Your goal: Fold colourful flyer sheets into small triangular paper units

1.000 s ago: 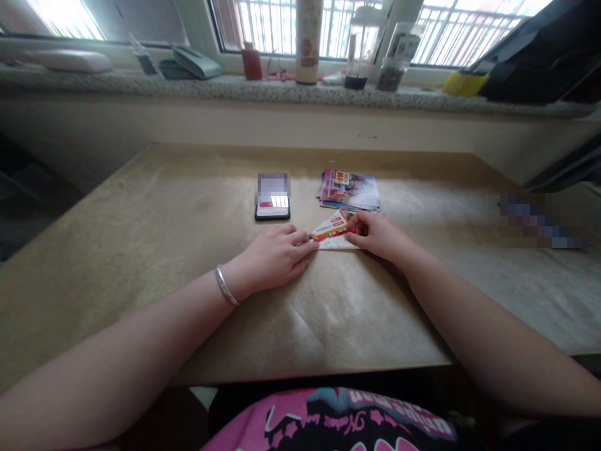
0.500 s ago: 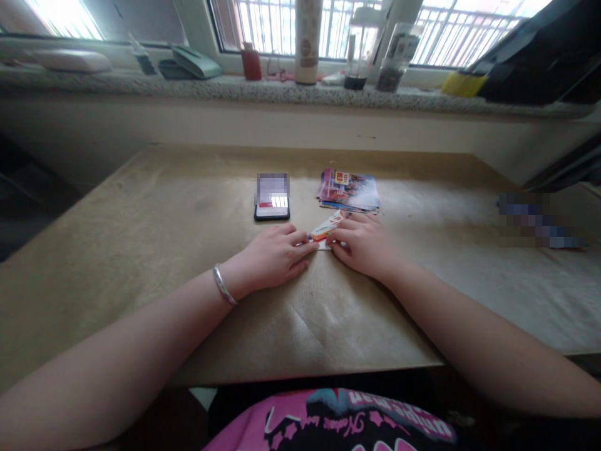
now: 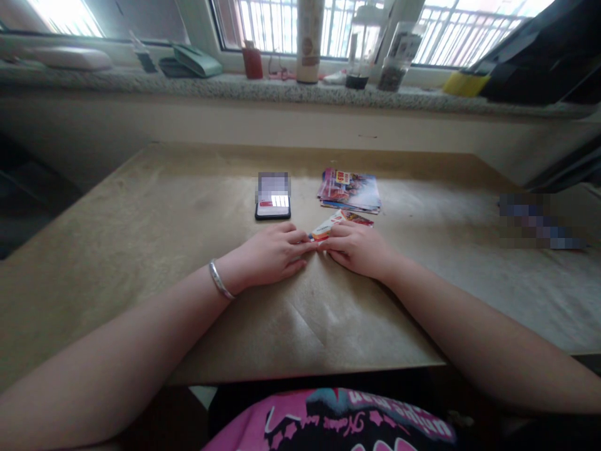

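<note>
Leftward across the leaflet (image 3: 330, 226) the right hand (image 3: 359, 250) has slid in the past second, from the paper's right end to a spot where its fingertips meet those of the left hand (image 3: 272, 254); far less of the print shows than before, and the left hand has barely shifted.

On the left wrist sits a silver bracelet (image 3: 218, 280). The left hand lies palm down and relaxed on the paper-covered table (image 3: 141, 238), fingers stretched flat, their tips pressing the leaflet's near left corner. Just beyond its knuckles a phone (image 3: 273, 203) lies face up, screen lit.

The folded leaflet, red and white, lies flat on the table between the two hands and the phone, most of it under the right hand. That hand rests on it palm down with fingers bent; whether it pinches the paper or only presses it cannot be told.

Behind the right hand, apart from it, lies a stack (image 3: 350, 190) of colourful leaflets. Farther back, a tall bottle (image 3: 310, 37) stands on the sill (image 3: 211, 88).
</note>
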A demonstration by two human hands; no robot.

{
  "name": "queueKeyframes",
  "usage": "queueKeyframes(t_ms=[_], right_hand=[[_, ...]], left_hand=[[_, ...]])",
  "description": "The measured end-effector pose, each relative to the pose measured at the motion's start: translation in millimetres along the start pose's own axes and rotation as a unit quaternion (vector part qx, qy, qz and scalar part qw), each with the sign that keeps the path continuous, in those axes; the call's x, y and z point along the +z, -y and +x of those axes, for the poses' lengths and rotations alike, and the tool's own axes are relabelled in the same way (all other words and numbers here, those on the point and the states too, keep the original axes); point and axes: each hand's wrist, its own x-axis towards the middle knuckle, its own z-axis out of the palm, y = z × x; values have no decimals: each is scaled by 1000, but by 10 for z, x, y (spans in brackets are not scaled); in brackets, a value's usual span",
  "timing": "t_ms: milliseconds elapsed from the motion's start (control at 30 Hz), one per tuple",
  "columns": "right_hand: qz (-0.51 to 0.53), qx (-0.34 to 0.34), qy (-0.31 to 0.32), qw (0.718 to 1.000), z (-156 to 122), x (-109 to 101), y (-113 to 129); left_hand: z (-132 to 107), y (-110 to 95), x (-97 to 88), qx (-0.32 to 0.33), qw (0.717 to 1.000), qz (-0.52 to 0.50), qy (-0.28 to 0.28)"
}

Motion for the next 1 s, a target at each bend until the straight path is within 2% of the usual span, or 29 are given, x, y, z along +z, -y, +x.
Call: queueKeyframes(t_ms=[400,667,1000], right_hand=[[-37,20,59,997,5,-136,27],[-23,11,38,999,-88,-190,-70],[-27,-19,24,999,-72,-134,-111]], left_hand=[[-18,20,24,1,1000,-17,-14],[-32,5,16,-3,1000,-8,-22],[-30,-12,-60,-11,1000,-5,-26]])
